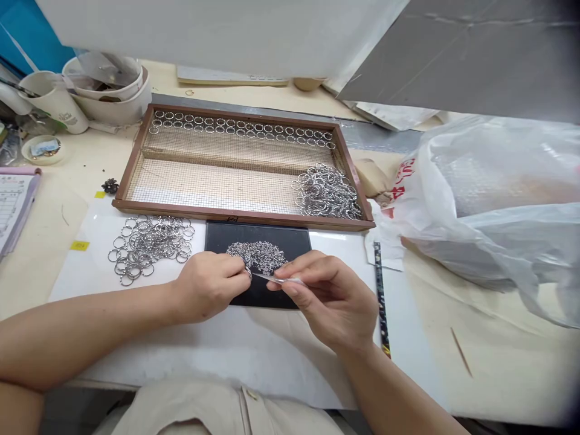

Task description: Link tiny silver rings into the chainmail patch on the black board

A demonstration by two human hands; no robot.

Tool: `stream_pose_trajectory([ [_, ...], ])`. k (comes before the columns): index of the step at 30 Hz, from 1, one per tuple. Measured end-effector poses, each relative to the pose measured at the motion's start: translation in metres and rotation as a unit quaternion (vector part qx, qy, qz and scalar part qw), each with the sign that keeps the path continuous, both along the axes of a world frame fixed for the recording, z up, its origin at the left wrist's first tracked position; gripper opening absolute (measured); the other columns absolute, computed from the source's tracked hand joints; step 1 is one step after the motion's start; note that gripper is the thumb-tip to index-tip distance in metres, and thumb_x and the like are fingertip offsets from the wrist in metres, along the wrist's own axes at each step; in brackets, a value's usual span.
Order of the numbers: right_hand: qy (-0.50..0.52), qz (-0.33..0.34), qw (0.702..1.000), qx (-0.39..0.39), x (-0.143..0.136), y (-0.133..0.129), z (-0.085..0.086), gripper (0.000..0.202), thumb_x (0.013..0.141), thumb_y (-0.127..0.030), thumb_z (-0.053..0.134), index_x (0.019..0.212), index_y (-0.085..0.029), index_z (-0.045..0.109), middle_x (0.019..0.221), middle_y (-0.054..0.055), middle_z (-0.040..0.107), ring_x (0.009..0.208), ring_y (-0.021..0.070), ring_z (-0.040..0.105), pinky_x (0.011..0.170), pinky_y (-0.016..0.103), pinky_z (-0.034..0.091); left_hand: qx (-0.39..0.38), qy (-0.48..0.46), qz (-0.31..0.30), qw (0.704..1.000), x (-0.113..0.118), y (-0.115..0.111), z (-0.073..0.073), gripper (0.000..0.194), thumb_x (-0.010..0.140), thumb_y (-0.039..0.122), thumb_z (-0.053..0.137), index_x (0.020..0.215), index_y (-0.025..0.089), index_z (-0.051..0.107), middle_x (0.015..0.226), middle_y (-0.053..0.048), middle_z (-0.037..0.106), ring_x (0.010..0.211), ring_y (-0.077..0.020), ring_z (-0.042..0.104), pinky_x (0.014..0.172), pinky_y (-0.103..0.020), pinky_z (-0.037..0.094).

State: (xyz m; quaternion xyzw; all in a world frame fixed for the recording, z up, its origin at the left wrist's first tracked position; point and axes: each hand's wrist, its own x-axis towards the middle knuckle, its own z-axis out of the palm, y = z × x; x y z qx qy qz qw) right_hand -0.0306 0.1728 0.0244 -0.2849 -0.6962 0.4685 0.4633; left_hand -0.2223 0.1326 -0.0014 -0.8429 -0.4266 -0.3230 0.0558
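While loose rings (154, 244) lay on the white sheet (95, 260), the left hand (209, 285) pinched one ring (248, 273) over a black pad (215, 238) with silvery bits (260, 255), the right hand (341, 301) gripped a pointed tool (281, 280), and a plastic bag (502, 169) rested on the table (493, 374).

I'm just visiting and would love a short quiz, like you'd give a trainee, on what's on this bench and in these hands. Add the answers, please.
1. True or false: the right hand holds a thin pointed tool.

2. What lies heaped on the black mat?
a) yellow labels
b) tiny silvery pieces
c) wooden sticks

3. Fill the gap: in the brown-framed mesh tray, the neat rows of rings run along the ____ side, as seen by the person.

Key:
1. True; its tip points toward the left hand.
2. b
3. far
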Motion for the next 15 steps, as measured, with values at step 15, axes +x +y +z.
stream_pose_trajectory([
  [15, 0.007, 0.018, 1.0, -0.002, -0.0003, 0.0004, -0.001, 0.017, 0.076, -0.006, 0.067, 0.079, -0.021, 0.059, 0.075, 0.003, 0.066, 0.068, 0.0169, 0.067, 0.056, 0.032, 0.056, 0.001, -0.002, -0.003, 1.0, 0.0002, -0.0001, 0.0009, 0.026, 0.085, 0.006, 0.045, 0.062, 0.016, 0.052, 0.061, 0.001, 0.06, 0.053, -0.0088, 0.051, 0.045, -0.021, 0.033],
])
